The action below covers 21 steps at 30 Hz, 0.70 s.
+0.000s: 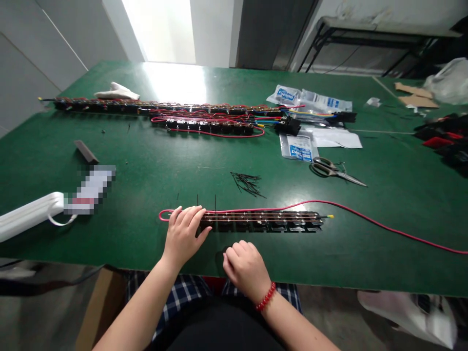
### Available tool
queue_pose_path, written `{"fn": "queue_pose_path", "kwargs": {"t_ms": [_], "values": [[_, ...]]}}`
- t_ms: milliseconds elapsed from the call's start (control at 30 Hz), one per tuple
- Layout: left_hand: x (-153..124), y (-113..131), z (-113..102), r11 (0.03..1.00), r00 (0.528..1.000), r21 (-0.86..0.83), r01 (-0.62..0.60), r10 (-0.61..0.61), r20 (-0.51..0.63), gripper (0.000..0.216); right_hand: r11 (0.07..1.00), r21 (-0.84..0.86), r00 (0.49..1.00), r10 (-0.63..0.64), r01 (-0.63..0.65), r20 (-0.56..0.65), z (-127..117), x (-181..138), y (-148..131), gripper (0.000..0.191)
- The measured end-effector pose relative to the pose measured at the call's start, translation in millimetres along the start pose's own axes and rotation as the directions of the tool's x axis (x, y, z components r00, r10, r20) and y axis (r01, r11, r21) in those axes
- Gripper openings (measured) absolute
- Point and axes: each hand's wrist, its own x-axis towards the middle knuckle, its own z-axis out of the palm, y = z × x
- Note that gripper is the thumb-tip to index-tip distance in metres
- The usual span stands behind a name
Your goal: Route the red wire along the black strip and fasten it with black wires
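Note:
A black segmented strip (263,221) with thin metal rods along its top lies lengthwise near me. My left hand (185,233) is closed over its left end, fingers across the top and thumb at the near side. A red wire (252,209) runs along the strip's far side, loops back beyond my left fingers and trails off to the right. Two thin black ties (215,202) stick up from the strip near that hand. My right hand (245,268) is curled into a loose fist near the table edge, apart from the strip; its palm is hidden.
A pile of black ties (248,184) lies beyond the strip, with scissors (336,170) to its right. Longer wired strips (164,106), plastic bags (302,147) and a white glove (117,91) are farther back. A white power strip (31,214) sits at left on the green table (164,170).

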Motion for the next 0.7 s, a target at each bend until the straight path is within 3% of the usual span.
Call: {"fn": "queue_pose_path", "kwargs": {"t_ms": [700], "values": [[1.3, 1.1, 7.0, 0.999, 0.999, -0.003, 0.041, -0.041, 0.007, 0.04, 1.0, -0.001, 1.0, -0.009, 0.009, 0.01, -0.2, -0.5, 0.5, 0.02]]}}
